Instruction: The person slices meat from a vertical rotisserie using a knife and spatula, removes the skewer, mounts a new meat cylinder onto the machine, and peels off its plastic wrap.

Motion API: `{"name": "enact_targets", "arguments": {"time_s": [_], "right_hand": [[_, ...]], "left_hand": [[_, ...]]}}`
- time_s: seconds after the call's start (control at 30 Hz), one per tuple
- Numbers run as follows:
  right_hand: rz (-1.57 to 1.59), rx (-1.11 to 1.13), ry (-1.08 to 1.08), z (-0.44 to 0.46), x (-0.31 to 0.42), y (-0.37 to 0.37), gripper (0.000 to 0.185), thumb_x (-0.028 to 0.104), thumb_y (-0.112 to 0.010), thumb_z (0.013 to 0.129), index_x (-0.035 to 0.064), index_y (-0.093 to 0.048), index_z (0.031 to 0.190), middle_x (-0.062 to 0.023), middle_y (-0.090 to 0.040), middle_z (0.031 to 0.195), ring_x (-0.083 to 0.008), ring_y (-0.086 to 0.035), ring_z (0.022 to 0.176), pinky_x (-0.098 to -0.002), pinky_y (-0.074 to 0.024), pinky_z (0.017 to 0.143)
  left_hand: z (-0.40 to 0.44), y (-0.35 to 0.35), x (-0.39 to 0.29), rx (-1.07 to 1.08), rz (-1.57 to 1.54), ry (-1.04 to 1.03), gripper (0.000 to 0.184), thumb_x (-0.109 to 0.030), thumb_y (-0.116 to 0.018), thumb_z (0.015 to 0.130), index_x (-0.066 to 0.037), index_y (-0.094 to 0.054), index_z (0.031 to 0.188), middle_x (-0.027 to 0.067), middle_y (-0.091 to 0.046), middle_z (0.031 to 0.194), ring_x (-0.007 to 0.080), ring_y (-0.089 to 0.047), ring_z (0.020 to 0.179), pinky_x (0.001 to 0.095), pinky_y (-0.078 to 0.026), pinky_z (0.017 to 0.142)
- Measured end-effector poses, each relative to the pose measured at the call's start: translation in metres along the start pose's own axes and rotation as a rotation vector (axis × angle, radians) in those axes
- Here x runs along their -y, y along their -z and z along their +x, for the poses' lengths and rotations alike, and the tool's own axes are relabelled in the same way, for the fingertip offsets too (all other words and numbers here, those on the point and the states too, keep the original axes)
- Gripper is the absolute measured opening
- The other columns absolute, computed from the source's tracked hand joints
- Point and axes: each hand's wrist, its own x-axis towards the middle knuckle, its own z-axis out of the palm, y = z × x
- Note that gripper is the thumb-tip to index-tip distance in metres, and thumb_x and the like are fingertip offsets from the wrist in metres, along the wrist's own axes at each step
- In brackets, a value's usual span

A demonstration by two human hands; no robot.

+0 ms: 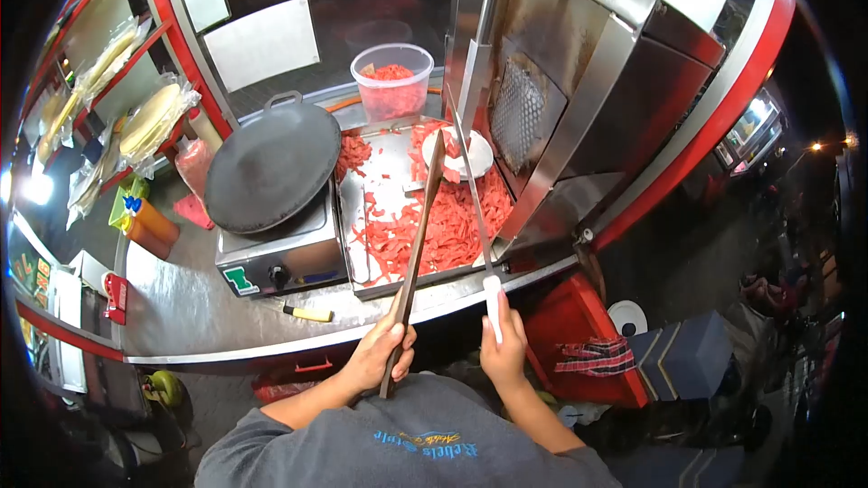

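Note:
My left hand (382, 357) is wrapped round the lower part of a long dark flat bar (418, 248), which points up and away over the tray. In my right hand (504, 343) is the white handle of a long thin knife (477, 203); its blade stretches up beside the bar, and the two nearly meet near the top. Beneath them lies a metal tray (360, 258) with many red meat strips (434, 233). A white round dish (477, 155) sits at the tray's back, partly hidden by the knife.
A black round pan (273, 167) rests on a stove (285, 248) at left. Behind the tray stands a clear tub (393, 95) of red pieces. The upright metal grill (542, 108) borders the right. A yellow-handled tool (309, 314) lies near the counter's front edge (226, 351).

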Motion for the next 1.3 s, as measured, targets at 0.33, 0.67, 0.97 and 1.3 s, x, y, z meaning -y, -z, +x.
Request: {"name": "enact_targets", "arguments": {"time_s": [0.33,0.67,0.97,1.3], "right_hand": [[-0.031,0.090,-0.116,-0.028,0.012,0.017,0.060,0.001,-0.062,0.094,0.0008,-0.046,0.152,-0.0228,-0.062,0.100,-0.0371,-0.064,0.087,-0.0417,-0.0520,0.079],[-0.087,0.277,-0.237,-0.036,0.057,0.079,0.060,0.004,-0.064,0.094,-0.0039,-0.046,0.150,-0.0267,-0.066,0.118,-0.0374,-0.068,0.100,-0.0392,-0.0526,0.090],[0.111,0.250,-0.271,-0.016,0.051,0.130,0.057,0.000,-0.063,0.092,-0.0023,-0.051,0.148,-0.0210,-0.070,0.111,-0.0259,-0.069,0.093,-0.0342,-0.0536,0.086],[-0.098,0.109,-0.165,-0.015,0.056,0.032,0.067,0.001,-0.061,0.092,0.0105,-0.044,0.156,-0.0203,-0.060,0.101,-0.0397,-0.066,0.086,-0.0450,-0.0544,0.076]], "left_hand": [[0.011,-0.009,0.009,0.025,0.103,0.006,0.074,-0.038,-0.041,0.111,-0.027,0.007,0.166,0.0063,-0.043,0.098,0.0122,-0.049,0.058,0.0268,-0.047,0.053],[0.016,-0.023,0.006,0.049,0.017,0.004,0.075,-0.038,-0.042,0.112,-0.029,0.009,0.165,0.0075,-0.043,0.099,0.0136,-0.049,0.060,0.0295,-0.049,0.056],[-0.021,0.016,-0.036,-0.095,-0.134,0.005,0.069,-0.039,-0.047,0.110,-0.029,-0.007,0.166,0.0049,-0.044,0.095,0.0079,-0.040,0.047,0.0223,-0.039,0.041],[0.004,-0.020,-0.006,-0.062,0.117,0.027,0.070,-0.039,-0.042,0.111,-0.029,0.001,0.167,0.0054,-0.042,0.097,0.0107,-0.044,0.055,0.0253,-0.043,0.049]]}}
